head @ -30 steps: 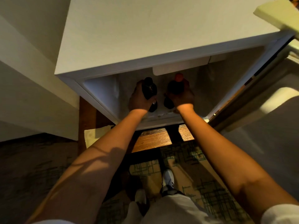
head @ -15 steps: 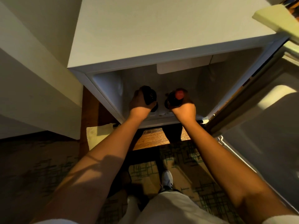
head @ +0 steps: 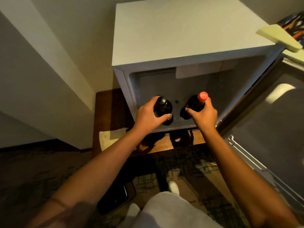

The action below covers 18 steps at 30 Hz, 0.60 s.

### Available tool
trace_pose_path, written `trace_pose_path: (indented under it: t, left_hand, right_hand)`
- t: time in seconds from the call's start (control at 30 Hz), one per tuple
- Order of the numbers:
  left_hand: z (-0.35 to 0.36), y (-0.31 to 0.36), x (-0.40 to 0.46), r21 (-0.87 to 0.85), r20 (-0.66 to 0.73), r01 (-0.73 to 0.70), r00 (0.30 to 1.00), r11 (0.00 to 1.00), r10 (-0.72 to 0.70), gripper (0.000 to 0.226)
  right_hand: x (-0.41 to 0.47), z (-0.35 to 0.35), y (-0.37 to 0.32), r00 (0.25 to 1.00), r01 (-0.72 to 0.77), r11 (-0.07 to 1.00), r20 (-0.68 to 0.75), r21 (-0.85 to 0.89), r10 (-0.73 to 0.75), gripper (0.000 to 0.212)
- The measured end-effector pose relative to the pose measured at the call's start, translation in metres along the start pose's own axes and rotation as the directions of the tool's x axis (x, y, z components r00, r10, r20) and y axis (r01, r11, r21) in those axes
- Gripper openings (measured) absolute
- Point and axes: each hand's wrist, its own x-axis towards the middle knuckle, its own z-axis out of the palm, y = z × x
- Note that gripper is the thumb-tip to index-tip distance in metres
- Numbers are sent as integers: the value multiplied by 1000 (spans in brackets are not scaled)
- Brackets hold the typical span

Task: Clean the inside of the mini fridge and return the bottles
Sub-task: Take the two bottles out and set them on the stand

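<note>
Left hand (head: 148,116) clenched round dark-capped bottle (head: 163,111); right hand (head: 204,115) round red-capped bottle (head: 195,104). Likely glass, heavy, breakable: grip body.

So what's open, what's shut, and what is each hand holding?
Mini fridge: door open.
Dark-capped bottle: capped, upright, at the fridge's front.
Red-capped bottle: capped, tilted, at the fridge's front.
Left hand: gripping the dark-capped bottle.
Right hand: gripping the red-capped bottle.

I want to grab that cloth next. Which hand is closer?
Left. The left hand is nearer the pale crumpled cloth on the brown wooden platform, but it grips a dark black-capped bottle.
</note>
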Motion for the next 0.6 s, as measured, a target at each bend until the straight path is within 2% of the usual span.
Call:
trace_pose_path:
  t: [0.23, 0.4, 0.6]
  left_hand:
    - [-52, 2, -50, -143, -44, -68, 997, 987, 62, 66]
    - [-93, -1, -82, -262, -108, -69, 993, 963, 42, 62]
    - [-143, -17, -124, -323, -195, -93, 980, 942, 30, 60]
  right_hand:
    - [-58, -24, -30, 990, 137, 988, 18, 70, -139, 68]
    - [-102, -39, -67, 970, 236, 953, 6, 191, -242, 60]
    - [-161, -41, -111, 939, 233, 889, 147, 394, -311, 59]
